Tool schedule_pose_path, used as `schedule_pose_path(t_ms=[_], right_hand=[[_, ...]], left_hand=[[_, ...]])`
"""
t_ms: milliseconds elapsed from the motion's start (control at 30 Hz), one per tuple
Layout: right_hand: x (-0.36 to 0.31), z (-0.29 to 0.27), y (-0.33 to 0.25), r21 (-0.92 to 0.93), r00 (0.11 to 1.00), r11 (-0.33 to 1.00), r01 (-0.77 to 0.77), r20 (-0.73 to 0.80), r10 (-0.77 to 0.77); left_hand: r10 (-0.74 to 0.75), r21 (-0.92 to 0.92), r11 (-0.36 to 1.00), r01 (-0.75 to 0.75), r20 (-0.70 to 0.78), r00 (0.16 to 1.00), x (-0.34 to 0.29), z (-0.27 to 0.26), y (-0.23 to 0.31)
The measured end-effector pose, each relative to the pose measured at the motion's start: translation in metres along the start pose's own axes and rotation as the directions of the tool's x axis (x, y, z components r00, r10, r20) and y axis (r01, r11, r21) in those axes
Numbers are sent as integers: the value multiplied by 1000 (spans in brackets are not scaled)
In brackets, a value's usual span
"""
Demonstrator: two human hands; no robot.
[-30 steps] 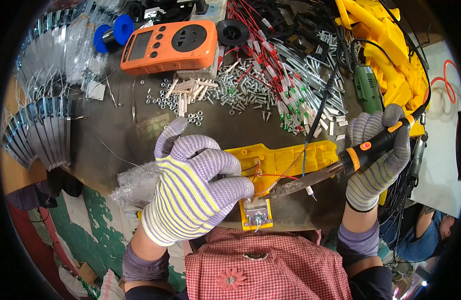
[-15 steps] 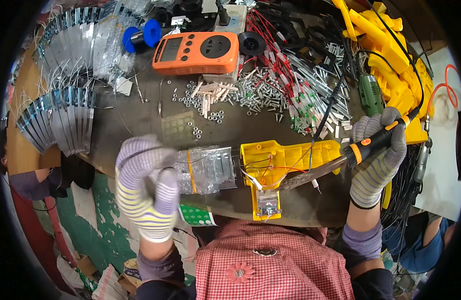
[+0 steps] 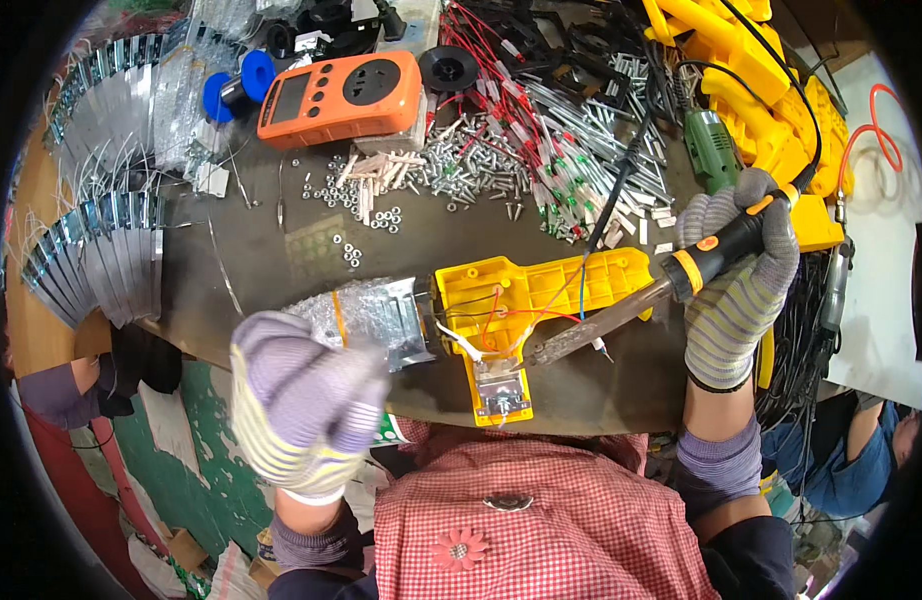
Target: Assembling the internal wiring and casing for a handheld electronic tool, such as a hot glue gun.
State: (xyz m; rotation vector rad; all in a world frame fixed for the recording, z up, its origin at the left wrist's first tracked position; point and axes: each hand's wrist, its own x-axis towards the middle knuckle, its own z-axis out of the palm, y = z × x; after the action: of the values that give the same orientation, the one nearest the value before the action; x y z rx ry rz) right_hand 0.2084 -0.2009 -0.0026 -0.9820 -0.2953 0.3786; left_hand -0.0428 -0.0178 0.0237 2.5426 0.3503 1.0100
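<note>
My right hand point(image 3: 736, 275) is closed around the black handle of a soldering iron point(image 3: 601, 322) with orange rings. Its wide, dark metal bit points left and its end lies at the yellow plastic housing point(image 3: 541, 285), near a small metal-and-clear fitting point(image 3: 501, 390) in the short arm. Red, blue, black and white wires point(image 3: 491, 310) run inside the housing, which lies open side up on the table. My left hand point(image 3: 306, 395) is curled and smeared by motion, left of the housing. A thin strand of solder wire point(image 3: 219, 262) leads to it; the fingertips are blurred.
Left of the housing lies a clear-wrapped packet point(image 3: 366, 318) with a yellow band. Behind are screws point(image 3: 471, 165), nuts point(image 3: 348, 250), an orange meter point(image 3: 341, 95) and a blue spool point(image 3: 239, 88). Metal strips point(image 3: 101, 255) fan out left; yellow housings point(image 3: 761, 90) pile up right.
The whole view has shifted, so the table's things sit further left in it. My left hand has come closer to the housing; the soldering iron keeps its place against it.
</note>
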Motion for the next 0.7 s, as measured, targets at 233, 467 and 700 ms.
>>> schedule_pose_path(t_ms=[233, 467, 700], right_hand=[[1, 5, 6, -20, 996, 1000, 24, -82, -26], [-2, 7, 4, -70, 999, 997, 11, -40, -14], [-3, 10, 5, -71, 999, 997, 31, -35, -33]], left_hand=[[72, -25, 997, -68, 250, 966, 7, 23, 13], [58, -37, 998, -51, 238, 970, 4, 30, 11], [85, -37, 996, -78, 262, 961, 6, 31, 10]])
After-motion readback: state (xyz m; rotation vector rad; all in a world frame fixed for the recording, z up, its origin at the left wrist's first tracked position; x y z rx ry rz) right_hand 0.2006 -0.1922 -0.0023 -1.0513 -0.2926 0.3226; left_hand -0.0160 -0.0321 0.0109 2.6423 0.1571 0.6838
